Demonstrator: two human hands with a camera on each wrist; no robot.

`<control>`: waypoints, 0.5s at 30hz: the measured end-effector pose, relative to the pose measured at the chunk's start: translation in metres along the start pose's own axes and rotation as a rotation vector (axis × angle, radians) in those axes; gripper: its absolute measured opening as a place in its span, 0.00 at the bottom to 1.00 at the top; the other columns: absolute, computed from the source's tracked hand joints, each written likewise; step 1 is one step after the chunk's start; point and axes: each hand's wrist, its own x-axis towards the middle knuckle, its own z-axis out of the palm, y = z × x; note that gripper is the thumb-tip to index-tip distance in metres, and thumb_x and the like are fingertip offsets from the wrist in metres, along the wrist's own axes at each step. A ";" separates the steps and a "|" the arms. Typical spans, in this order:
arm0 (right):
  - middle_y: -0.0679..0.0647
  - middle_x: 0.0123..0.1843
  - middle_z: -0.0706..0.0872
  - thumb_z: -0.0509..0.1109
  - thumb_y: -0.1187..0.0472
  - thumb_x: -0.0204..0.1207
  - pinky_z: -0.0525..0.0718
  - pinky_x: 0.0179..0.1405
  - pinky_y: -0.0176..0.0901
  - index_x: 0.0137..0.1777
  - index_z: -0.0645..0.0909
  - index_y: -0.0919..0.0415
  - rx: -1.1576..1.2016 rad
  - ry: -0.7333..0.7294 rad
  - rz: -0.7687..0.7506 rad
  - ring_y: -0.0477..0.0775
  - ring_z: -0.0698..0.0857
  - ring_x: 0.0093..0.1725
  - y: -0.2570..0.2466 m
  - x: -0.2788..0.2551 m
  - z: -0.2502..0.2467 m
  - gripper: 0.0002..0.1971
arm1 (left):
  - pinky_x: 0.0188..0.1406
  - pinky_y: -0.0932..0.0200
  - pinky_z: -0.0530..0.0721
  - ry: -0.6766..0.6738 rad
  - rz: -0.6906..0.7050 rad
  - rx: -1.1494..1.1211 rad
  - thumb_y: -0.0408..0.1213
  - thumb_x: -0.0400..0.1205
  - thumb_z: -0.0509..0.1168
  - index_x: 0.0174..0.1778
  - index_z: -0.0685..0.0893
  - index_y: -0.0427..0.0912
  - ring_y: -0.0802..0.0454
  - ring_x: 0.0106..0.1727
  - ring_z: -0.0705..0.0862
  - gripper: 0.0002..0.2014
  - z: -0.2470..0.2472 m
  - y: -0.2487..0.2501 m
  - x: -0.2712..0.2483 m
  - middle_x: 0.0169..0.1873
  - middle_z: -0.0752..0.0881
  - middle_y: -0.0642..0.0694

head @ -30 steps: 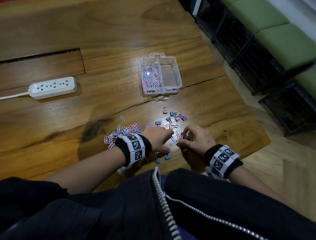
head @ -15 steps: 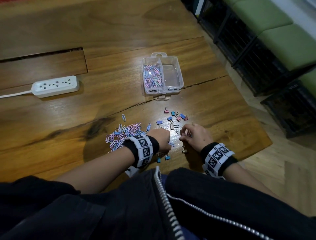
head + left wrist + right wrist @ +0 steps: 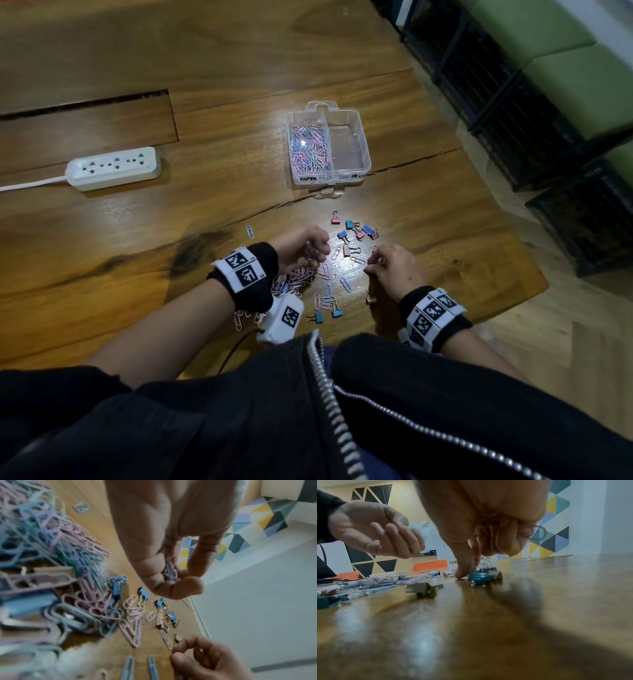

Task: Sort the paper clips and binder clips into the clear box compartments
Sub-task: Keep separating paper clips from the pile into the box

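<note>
Table (image 3: 445,212) wood, glossy | left hand (image 3: 301,251) grips paper clips (image 3: 169,572) | right hand (image 3: 394,270) pinches clip

From my remote seat I saw a white power strip (image 3: 114,168) at the left of the head frame, its cord running off the left edge; the wooden table (image 3: 239,51) filled most of it; black wire crates (image 3: 507,113) under green cushions (image 3: 534,31) stood upper right; a geometric patterned wall (image 3: 556,534) showed in the right-wrist view.
</note>
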 end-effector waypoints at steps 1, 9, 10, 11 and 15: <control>0.54 0.52 0.83 0.68 0.56 0.73 0.82 0.54 0.47 0.48 0.81 0.58 -0.004 -0.013 -0.011 0.53 0.80 0.50 -0.003 -0.001 -0.001 0.07 | 0.14 0.72 0.73 0.002 -0.001 0.078 0.21 0.79 0.52 0.35 0.72 0.40 0.61 0.18 0.75 0.12 0.000 0.000 -0.001 0.30 0.75 0.46; 0.53 0.42 0.76 0.57 0.60 0.80 0.77 0.45 0.43 0.44 0.74 0.61 0.183 -0.149 -0.037 0.50 0.76 0.41 -0.016 -0.006 -0.010 0.07 | 0.53 0.59 0.77 -0.135 0.163 1.491 0.46 0.70 0.74 0.58 0.79 0.46 0.52 0.56 0.76 0.21 0.008 -0.030 0.001 0.54 0.78 0.48; 0.53 0.38 0.75 0.56 0.63 0.80 0.76 0.38 0.40 0.40 0.72 0.60 0.470 -0.155 0.026 0.48 0.75 0.36 -0.018 -0.006 -0.014 0.08 | 0.54 0.57 0.78 -0.122 0.190 1.558 0.48 0.70 0.73 0.60 0.78 0.47 0.51 0.58 0.76 0.23 0.008 -0.034 0.003 0.56 0.78 0.48; 0.52 0.33 0.72 0.54 0.65 0.80 0.73 0.28 0.36 0.35 0.69 0.59 0.800 -0.176 0.106 0.45 0.73 0.29 -0.018 -0.006 -0.020 0.11 | 0.53 0.57 0.78 -0.114 0.221 1.587 0.48 0.71 0.72 0.59 0.78 0.47 0.50 0.59 0.77 0.22 0.009 -0.036 0.004 0.57 0.78 0.47; 0.48 0.22 0.71 0.58 0.62 0.70 0.61 0.11 0.26 0.35 0.65 0.57 1.877 -0.462 0.393 0.41 0.67 0.17 -0.017 -0.011 -0.033 0.05 | 0.47 0.60 0.76 -0.100 0.294 1.648 0.44 0.79 0.64 0.54 0.79 0.41 0.50 0.55 0.78 0.12 0.015 -0.040 0.008 0.55 0.78 0.44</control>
